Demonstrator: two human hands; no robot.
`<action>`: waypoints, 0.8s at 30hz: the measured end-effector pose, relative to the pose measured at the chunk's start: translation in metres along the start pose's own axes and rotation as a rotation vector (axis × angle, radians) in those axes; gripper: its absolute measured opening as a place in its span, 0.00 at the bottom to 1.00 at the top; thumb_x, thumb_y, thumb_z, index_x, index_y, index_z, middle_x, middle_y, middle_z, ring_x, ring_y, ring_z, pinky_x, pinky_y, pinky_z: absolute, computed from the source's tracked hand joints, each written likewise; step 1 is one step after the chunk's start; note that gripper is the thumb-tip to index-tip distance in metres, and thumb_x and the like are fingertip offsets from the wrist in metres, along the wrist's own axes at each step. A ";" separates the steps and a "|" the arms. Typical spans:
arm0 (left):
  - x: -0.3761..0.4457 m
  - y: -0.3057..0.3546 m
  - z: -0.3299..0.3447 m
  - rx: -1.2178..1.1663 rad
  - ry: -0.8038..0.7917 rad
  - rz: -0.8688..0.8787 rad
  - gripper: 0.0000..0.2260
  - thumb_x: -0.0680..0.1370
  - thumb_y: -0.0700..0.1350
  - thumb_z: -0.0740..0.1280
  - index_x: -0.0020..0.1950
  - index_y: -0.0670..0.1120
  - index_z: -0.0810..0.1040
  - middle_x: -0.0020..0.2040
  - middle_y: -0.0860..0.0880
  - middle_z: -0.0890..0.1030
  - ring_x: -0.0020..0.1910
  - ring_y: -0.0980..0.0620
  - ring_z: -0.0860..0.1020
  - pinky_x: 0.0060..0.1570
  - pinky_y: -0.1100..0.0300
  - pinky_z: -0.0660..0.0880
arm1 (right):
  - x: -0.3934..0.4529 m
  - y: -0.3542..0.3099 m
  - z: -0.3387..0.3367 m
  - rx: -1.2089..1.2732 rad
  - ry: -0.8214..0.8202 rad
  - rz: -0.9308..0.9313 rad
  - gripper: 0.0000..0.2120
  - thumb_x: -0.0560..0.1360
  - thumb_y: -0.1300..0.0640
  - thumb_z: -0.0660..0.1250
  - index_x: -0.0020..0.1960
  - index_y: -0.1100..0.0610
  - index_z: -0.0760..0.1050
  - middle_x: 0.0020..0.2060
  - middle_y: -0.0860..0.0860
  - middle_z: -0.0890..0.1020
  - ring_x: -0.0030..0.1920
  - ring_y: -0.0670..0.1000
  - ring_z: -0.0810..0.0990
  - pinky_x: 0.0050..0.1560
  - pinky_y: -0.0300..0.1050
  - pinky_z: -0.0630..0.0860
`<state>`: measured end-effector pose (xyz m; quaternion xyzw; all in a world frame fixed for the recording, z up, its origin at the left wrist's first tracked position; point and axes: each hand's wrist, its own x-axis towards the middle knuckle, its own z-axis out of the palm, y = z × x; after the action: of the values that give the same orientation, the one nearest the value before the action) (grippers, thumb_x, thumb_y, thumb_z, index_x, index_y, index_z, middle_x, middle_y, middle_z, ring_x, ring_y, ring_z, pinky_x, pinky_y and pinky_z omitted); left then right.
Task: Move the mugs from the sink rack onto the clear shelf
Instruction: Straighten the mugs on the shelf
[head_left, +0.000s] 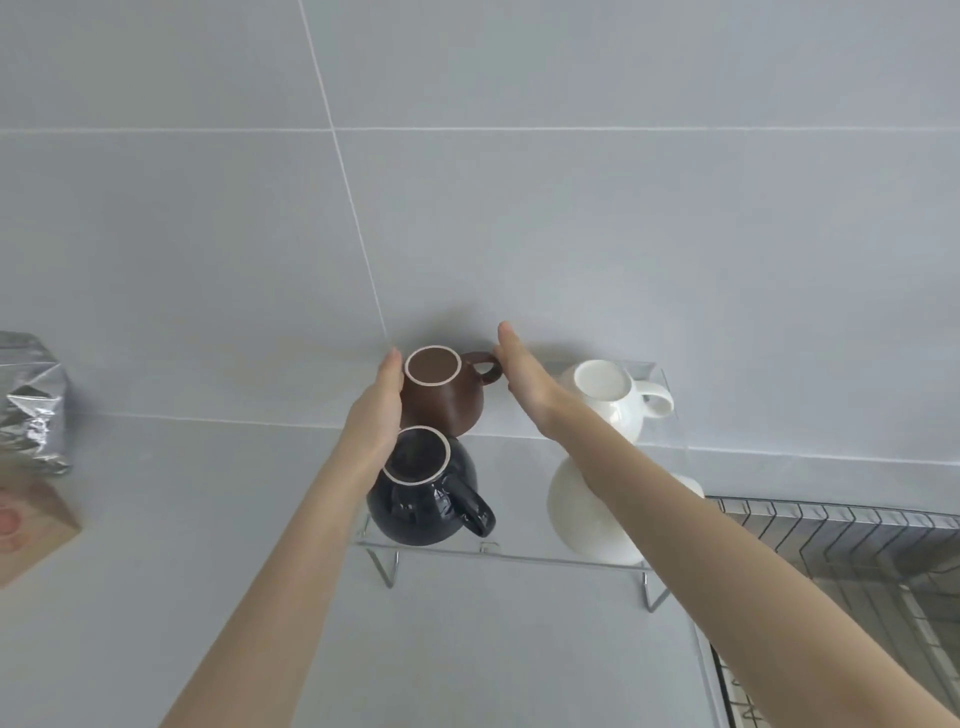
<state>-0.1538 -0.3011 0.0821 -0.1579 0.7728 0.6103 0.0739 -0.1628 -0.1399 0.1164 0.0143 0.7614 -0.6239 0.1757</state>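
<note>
A clear shelf (519, 555) on metal legs stands against the tiled wall. Upside down on it are a brown mug (441, 400) at the back left, a black mug (426, 493) in front of it, a white mug (618, 389) at the back right and another white mug (576, 504) at the front right, partly hidden by my right forearm. My left hand (376, 410) lies flat against the brown mug's left side. My right hand (524, 379) is flat with straight fingers next to the brown mug's handle. Neither hand grips anything.
The wire sink rack (841, 540) lies at the right, over the sink edge. A crinkled silver foil bag (34, 405) stands at the far left on a brown box (31, 530). Grey counter runs in front of the shelf.
</note>
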 end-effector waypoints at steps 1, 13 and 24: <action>0.000 0.000 -0.001 -0.028 -0.024 0.000 0.36 0.69 0.69 0.47 0.70 0.50 0.66 0.74 0.52 0.66 0.73 0.53 0.61 0.63 0.59 0.57 | 0.002 0.001 0.001 -0.002 0.001 0.004 0.28 0.79 0.45 0.39 0.68 0.59 0.64 0.71 0.53 0.66 0.72 0.52 0.61 0.72 0.44 0.50; -0.009 0.004 -0.006 -0.173 -0.134 0.079 0.28 0.78 0.59 0.41 0.71 0.47 0.64 0.75 0.51 0.63 0.75 0.53 0.56 0.73 0.58 0.48 | -0.005 0.019 -0.001 0.050 -0.061 0.046 0.23 0.77 0.39 0.38 0.41 0.36 0.72 0.50 0.39 0.72 0.67 0.45 0.61 0.75 0.52 0.46; -0.014 -0.002 -0.012 -0.146 -0.134 0.131 0.27 0.79 0.58 0.41 0.73 0.49 0.61 0.76 0.52 0.59 0.76 0.56 0.53 0.75 0.57 0.46 | -0.025 0.013 0.010 0.115 0.016 0.009 0.22 0.79 0.43 0.42 0.67 0.49 0.64 0.56 0.43 0.67 0.67 0.44 0.61 0.75 0.51 0.49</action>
<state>-0.1392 -0.3112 0.0872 -0.0708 0.7284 0.6775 0.0736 -0.1338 -0.1413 0.1099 0.0325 0.7254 -0.6659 0.1713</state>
